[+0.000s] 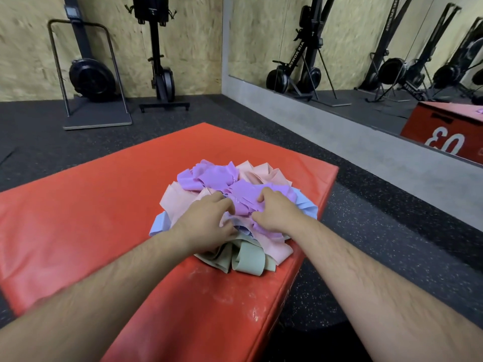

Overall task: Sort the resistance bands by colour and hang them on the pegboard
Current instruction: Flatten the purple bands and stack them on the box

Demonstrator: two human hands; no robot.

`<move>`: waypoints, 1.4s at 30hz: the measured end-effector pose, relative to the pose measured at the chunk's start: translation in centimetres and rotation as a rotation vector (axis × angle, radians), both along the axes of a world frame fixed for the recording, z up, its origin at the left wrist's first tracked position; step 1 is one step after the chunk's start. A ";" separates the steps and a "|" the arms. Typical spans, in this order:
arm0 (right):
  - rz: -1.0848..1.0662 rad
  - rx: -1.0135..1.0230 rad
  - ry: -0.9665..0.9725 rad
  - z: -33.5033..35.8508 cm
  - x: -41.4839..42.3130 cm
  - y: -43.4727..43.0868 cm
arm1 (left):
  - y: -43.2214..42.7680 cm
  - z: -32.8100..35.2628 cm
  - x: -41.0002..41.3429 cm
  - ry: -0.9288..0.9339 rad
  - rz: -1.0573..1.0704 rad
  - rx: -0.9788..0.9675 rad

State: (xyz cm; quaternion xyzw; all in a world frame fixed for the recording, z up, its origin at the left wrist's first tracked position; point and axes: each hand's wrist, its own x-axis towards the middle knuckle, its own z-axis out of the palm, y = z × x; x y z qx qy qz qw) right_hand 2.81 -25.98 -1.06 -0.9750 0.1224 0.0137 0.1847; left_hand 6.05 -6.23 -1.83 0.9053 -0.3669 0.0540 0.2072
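Left hand [209,220], right hand [274,210] in band heap [209,177] — red box [99,218] beneath

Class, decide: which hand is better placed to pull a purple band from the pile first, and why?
Probably the right hand: its fingers curl into the purple bands, while the left hand rests mostly on pink bands.

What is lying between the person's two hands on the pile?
Crumpled purple bands fill the gap between the left hand and the right hand, with pale blue bands just below them, as the head view shows.
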 end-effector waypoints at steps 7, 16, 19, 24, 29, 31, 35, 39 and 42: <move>0.050 0.159 -0.065 1.4 -1.5 -0.3 | 0.7 0.6 -0.7 0.003 -0.014 -0.049; 0.309 0.107 -0.557 6.0 -3.5 4.0 | 0.1 3.8 -2.8 0.092 -0.103 -0.521; 0.274 0.546 -0.580 7.3 -4.5 6.1 | 0.9 5.2 -3.1 0.101 -0.008 -0.622; 0.230 0.793 -0.632 7.3 -3.3 7.8 | 3.7 7.5 -3.3 0.176 0.024 -0.679; 0.348 0.755 -0.574 7.4 -3.1 10.1 | 7.3 8.6 -4.6 0.342 0.065 -0.787; 0.413 0.733 -0.526 7.5 -3.1 11.5 | 8.9 8.7 -5.2 0.358 0.131 -0.862; 0.511 0.688 -0.396 7.1 -3.2 13.9 | 11.8 8.3 -5.9 0.336 0.182 -0.791; 0.570 0.578 -0.325 6.8 -3.2 15.7 | 14.2 7.9 -6.2 0.471 0.186 -0.858; 0.586 0.530 -0.299 6.1 -2.9 16.4 | 15.3 7.2 -6.5 0.502 0.159 -0.786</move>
